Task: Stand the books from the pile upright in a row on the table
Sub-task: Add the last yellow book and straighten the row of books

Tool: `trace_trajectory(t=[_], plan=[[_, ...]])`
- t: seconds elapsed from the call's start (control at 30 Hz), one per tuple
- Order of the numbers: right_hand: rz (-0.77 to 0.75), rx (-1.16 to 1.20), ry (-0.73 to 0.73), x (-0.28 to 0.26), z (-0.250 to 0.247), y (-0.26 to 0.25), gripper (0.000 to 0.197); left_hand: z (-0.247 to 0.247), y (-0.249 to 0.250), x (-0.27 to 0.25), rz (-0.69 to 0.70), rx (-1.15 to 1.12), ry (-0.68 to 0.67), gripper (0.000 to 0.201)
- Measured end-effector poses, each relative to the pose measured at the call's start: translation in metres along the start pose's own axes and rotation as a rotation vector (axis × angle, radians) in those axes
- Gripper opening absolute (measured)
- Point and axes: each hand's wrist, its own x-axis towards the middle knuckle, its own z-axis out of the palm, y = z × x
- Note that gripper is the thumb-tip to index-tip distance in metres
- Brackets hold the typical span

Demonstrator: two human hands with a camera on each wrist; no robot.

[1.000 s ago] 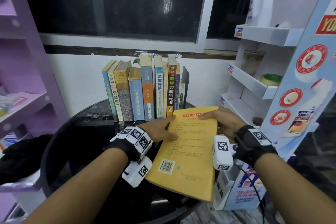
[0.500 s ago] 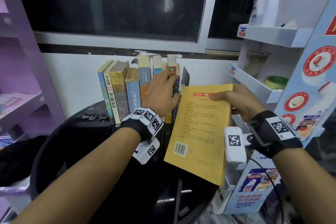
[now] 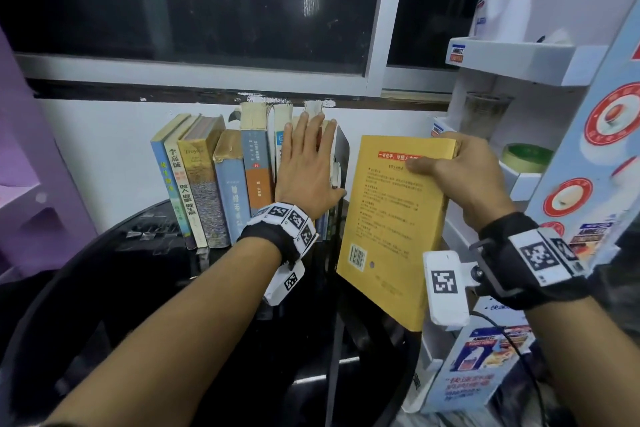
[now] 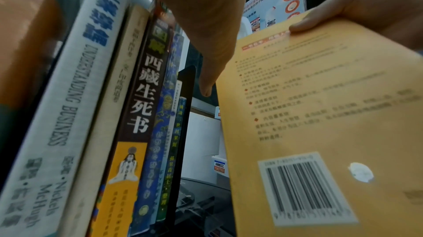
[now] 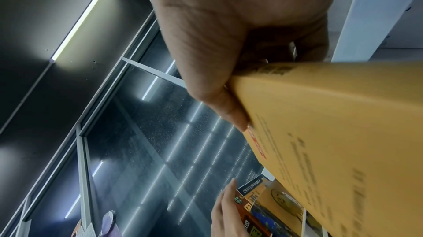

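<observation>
A yellow book [image 3: 393, 218] is held in the air, above the right edge of a round black table [image 3: 145, 288], with its back cover and barcode facing the person. It is nearly upright, leaning a little, and its lower corner hangs past the table's right edge. The right hand [image 3: 467, 177] grips the book at its top right corner: the thumb lies across the cover near a red printed strip, and the other fingers are curled round behind.

Just left of the yellow book, with a gap between, a row of books [image 3: 221, 184] stands upright along the far edge of the table, against a white wall under a dark window [image 3: 242, 3]. Their spines face the person; one white spine reads "Understanding Business". A thin black bookend [image 3: 342, 156] stands at the right end of the row.

The left hand [image 3: 306, 166] lies flat against the spines at the right part of the row, fingers straight and pointing up, the thumb reaching across to the bookend. It holds nothing.

Both wrists wear black bands with square black-and-white markers.

To the right of the table stands a white and pale blue cardboard display stand [image 3: 554, 114] with stepped shelves; a green and white roll of tape [image 3: 526, 158] sits on one shelf. At the left edge of the head view is a purple shelf unit [image 3: 31, 184]. A few black binder clips [image 3: 145, 236] lie on the table in front of the left end of the row.
</observation>
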Motion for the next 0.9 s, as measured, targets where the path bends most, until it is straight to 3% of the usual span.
trace_trajectory(t=[0.33, 0.57, 0.9], plan=[[-0.067, -0.030, 0.015, 0.004, 0.017, -0.004, 0.021, 0.025, -0.011, 0.004, -0.011, 0.124, 0.145, 0.100], [-0.110, -0.027, 0.069, 0.003, 0.028, -0.008, 0.023, 0.023, -0.024, 0.002, -0.054, 0.119, 0.120, 0.085], [-0.163, 0.092, 0.161, 0.014, 0.038, -0.031, 0.028, 0.023, -0.026, 0.001, -0.054, 0.141, 0.120, 0.084]])
